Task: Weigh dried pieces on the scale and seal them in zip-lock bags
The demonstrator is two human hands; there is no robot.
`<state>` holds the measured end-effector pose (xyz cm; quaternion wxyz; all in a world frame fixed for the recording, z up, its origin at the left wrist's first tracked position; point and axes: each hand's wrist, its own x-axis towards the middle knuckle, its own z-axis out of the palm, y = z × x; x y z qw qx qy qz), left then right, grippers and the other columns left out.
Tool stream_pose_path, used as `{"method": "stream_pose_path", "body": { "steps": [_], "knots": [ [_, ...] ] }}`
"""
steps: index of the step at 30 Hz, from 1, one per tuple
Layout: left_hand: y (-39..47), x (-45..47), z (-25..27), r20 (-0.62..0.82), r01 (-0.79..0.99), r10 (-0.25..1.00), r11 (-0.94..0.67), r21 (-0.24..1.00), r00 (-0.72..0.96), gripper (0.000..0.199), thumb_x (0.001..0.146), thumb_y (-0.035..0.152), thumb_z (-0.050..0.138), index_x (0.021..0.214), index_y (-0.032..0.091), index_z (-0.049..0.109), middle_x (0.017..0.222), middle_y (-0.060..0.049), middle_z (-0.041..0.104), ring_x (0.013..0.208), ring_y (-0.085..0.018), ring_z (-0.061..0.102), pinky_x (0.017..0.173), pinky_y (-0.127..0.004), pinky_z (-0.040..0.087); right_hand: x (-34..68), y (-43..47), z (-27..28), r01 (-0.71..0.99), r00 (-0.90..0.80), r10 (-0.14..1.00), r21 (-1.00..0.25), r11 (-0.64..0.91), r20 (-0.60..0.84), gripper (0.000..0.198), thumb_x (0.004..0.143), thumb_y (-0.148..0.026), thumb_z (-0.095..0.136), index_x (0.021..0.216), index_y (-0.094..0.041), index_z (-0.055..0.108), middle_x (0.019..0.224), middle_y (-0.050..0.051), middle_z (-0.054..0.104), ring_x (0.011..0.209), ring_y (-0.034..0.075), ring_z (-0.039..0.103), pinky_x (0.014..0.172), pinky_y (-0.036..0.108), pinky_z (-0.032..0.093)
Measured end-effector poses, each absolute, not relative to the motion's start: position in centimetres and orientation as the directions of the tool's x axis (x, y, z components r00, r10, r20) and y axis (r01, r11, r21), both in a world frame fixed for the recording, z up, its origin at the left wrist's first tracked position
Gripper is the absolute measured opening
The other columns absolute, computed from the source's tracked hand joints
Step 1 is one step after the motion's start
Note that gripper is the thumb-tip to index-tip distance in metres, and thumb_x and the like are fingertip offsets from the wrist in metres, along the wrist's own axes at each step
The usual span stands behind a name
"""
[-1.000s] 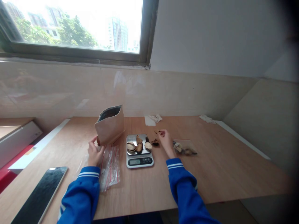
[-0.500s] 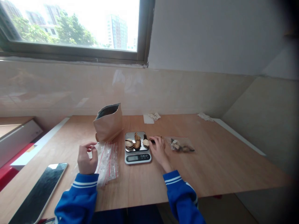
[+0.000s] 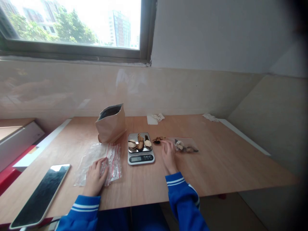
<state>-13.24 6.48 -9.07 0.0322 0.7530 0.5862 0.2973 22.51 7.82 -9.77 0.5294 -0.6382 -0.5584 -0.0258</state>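
A small digital kitchen scale (image 3: 141, 159) bears several dried slices (image 3: 140, 145), pale and brown, on its metal pan. My right hand (image 3: 169, 155) is to the right of the scale, fingers loosely bent and pointing away from me. Its fingertips are close beside some dark dried pieces (image 3: 158, 140) on the table; whether they touch is unclear, and I see nothing in the hand. On the left, my left hand (image 3: 95, 176) lies with its fingers stretched out over clear zip bags (image 3: 113, 163) with red seal lines.
A brown paper pouch (image 3: 112, 125) stands open behind the bags. A filled clear zip bag (image 3: 186, 146) lies right of my right hand. A phone (image 3: 43, 195) occupies the table's left side. White paper (image 3: 152, 120) and crumpled scraps (image 3: 210, 117) lie near the wall.
My left hand has come down from above onto the zip bags, its curled fingers now stretched out. My right hand has shifted slightly right, away from the scale, uncovering the dark dried pieces.
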Motion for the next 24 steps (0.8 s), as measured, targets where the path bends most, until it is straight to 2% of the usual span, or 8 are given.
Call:
{"method": "stream_pose_path", "body": {
  "steps": [7, 10, 14, 18, 24],
  "knots": [
    [6.2, -13.0, -8.8, 0.382, 0.877, 0.914, -0.291, 0.383, 0.136, 0.042, 0.086, 0.044, 0.040, 0.116, 0.019, 0.057, 0.114, -0.011, 0.059, 0.100, -0.027, 0.057, 0.087, -0.044, 0.045, 21.6, 7.2, -9.9, 0.796, 0.294, 0.696, -0.571, 0.200, 0.655, 0.029, 0.089, -0.017, 0.037, 0.108, -0.020, 0.059, 0.111, 0.010, 0.055, 0.109, 0.023, 0.049, 0.096, 0.043, 0.037],
    [6.2, -13.0, -8.9, 0.387, 0.875, 0.911, -0.298, 0.381, 0.141, 0.041, 0.087, 0.043, 0.040, 0.115, 0.019, 0.057, 0.114, -0.011, 0.059, 0.101, -0.027, 0.056, 0.088, -0.044, 0.045, 20.1, 6.9, -8.3, 0.820, 0.169, 0.724, -0.504, 0.273, 0.668, 0.030, 0.090, -0.019, 0.039, 0.114, -0.022, 0.057, 0.120, 0.010, 0.052, 0.115, 0.023, 0.046, 0.099, 0.043, 0.035],
    [6.2, -13.0, -8.9, 0.398, 0.873, 0.905, -0.308, 0.378, 0.147, 0.040, 0.087, 0.042, 0.041, 0.115, 0.019, 0.057, 0.114, -0.011, 0.059, 0.099, -0.026, 0.057, 0.087, -0.044, 0.045, 17.8, 6.5, -5.7, 0.840, -0.054, 0.794, -0.402, 0.365, 0.606, 0.037, 0.089, -0.023, 0.044, 0.124, -0.027, 0.052, 0.132, 0.007, 0.048, 0.121, 0.024, 0.042, 0.101, 0.041, 0.033],
    [6.1, -13.0, -8.7, 0.405, 0.868, 0.903, -0.313, 0.385, 0.146, 0.038, 0.086, 0.041, 0.042, 0.114, 0.020, 0.057, 0.113, -0.011, 0.060, 0.099, -0.026, 0.057, 0.086, -0.044, 0.045, 15.9, 6.8, -4.8, 0.866, -0.159, 0.817, -0.319, 0.385, 0.554, 0.044, 0.087, -0.029, 0.049, 0.131, -0.025, 0.047, 0.136, 0.008, 0.046, 0.122, 0.028, 0.040, 0.100, 0.046, 0.031],
    [6.0, -12.8, -8.5, 0.394, 0.863, 0.909, -0.305, 0.401, 0.138, 0.037, 0.087, 0.040, 0.041, 0.113, 0.020, 0.057, 0.113, -0.010, 0.061, 0.099, -0.026, 0.057, 0.087, -0.043, 0.045, 15.1, 7.6, -5.5, 0.871, -0.155, 0.815, -0.312, 0.380, 0.558, 0.031, 0.086, -0.018, 0.050, 0.115, -0.025, 0.059, 0.125, 0.008, 0.056, 0.117, 0.027, 0.045, 0.097, 0.046, 0.033]
  ]
}}
